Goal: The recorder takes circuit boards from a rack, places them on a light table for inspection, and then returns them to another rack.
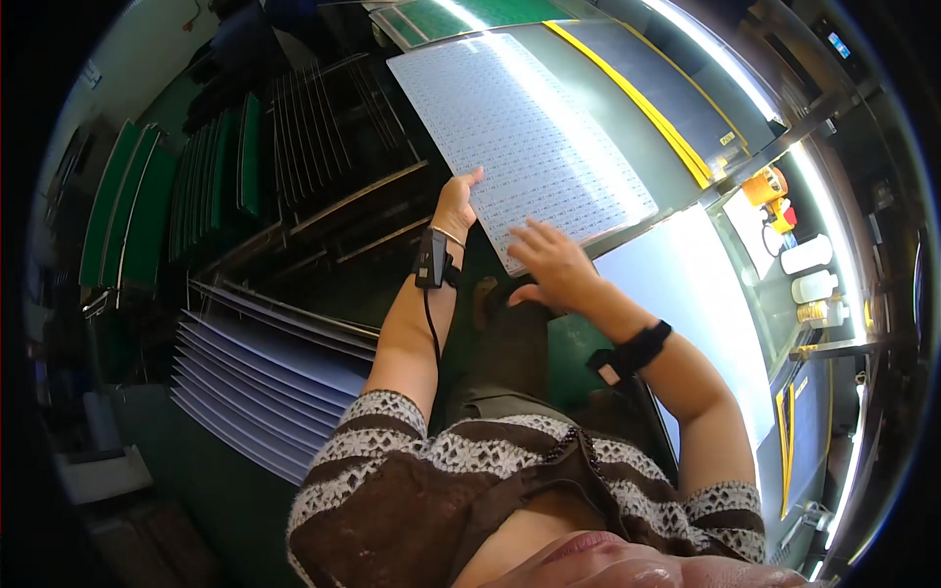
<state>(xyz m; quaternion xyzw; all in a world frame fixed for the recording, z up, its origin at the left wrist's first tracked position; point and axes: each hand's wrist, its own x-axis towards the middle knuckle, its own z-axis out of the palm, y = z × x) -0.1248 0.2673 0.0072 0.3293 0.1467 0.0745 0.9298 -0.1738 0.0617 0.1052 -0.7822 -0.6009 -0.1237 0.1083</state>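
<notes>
- The left hand point(456, 204) grips the white sheet point(529, 127) at its left edge, thumb on top.
- The right hand point(557, 265) has fingers apart (somewhat blurred) over the near corner.

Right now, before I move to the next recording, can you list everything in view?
Patterned panel: one, white, upper middle
Plain sheet: one, white, right of middle
Green board: at least one, green, top
Dark panels: at least two, yellow-edged, right
Light tubes: at least two, white, right
White containers: at least two, right
Orange item: one, right
Racked boards: many, green, left
Racked sheets: several, white, lower left
Knitted top: one, brown and white, bottom
Wrist devices: two, black, one per wrist
Left hand: one, grip on the patterned panel's left edge
Right hand: one, blurred, open, at its near corner
</notes>
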